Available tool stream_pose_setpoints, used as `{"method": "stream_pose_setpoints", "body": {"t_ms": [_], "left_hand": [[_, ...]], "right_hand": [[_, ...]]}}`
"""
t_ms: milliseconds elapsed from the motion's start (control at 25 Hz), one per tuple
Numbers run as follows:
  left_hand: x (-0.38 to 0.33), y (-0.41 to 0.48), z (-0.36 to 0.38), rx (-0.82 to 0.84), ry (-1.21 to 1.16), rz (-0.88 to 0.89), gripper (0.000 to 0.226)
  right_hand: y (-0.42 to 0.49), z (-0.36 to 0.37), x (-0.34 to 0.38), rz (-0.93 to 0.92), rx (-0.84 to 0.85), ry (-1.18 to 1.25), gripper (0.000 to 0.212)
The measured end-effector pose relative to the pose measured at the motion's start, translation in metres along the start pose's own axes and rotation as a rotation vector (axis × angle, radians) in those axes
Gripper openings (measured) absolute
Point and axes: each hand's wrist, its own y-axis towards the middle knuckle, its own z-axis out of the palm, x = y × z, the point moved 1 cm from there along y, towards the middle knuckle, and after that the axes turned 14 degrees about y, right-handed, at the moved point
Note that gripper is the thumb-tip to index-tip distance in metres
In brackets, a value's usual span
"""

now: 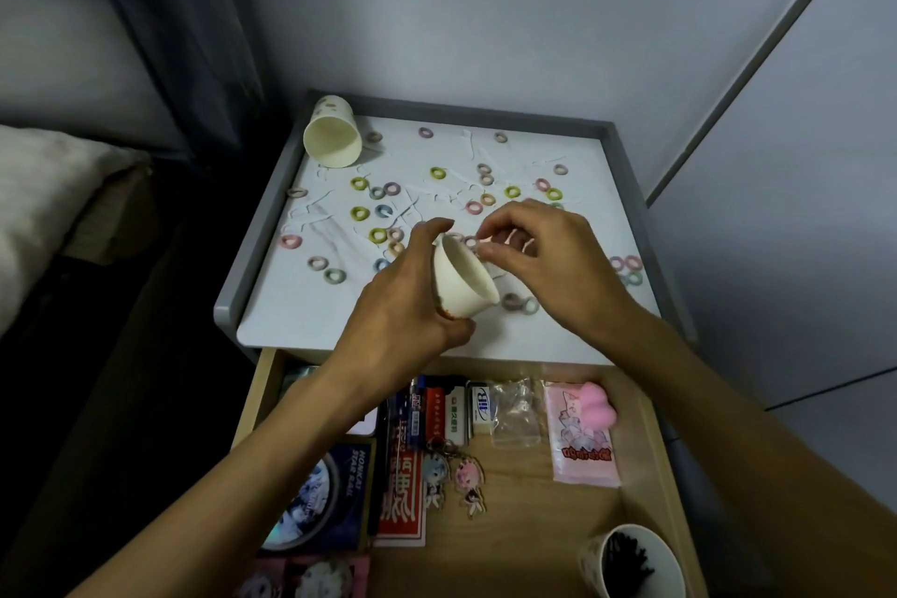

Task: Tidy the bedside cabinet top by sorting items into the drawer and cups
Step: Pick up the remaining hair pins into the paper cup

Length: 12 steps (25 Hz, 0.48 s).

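Your left hand (403,306) has its fingers wrapped round a small white paper cup (461,279), tilted so its mouth faces your right hand (548,267). Your right fingers are curled, thumb and forefinger drawn close together right at the cup's rim; whether they pinch anything is too small to tell. Small coloured rings (378,236) and thin white strips (310,209) lie scattered over the counter (301,321), beyond and to either side of your fingers. Well beyond your left fingers, a second paper cup (332,141) lies on its side at the back corner. Below your wrists the drawer (534,500) stands open, with a cup of dark pins (631,563) beside your right forearm.
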Motion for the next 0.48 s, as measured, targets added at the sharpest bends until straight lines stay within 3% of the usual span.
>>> {"method": "stream_pose_setpoints", "body": {"t_ms": [120,240,360,480], "left_hand": [[0.000,0.002,-0.002,-0.009,0.005,-0.017,0.095],[0.000,0.002,-0.004,-0.034,0.012,-0.037,0.097],[0.004,0.001,-0.009,-0.090,0.008,-0.079,0.094],[0.007,0.001,-0.015,-0.104,-0.006,-0.110,0.091]], "right_hand": [[-0.006,0.014,-0.012,0.269,0.034,0.212,0.013],[-0.004,0.011,-0.021,0.265,0.031,0.344,0.015],[0.005,-0.002,-0.045,0.128,-0.066,0.003,0.015],[0.002,0.006,-0.067,0.072,0.080,-0.206,0.016]]}}
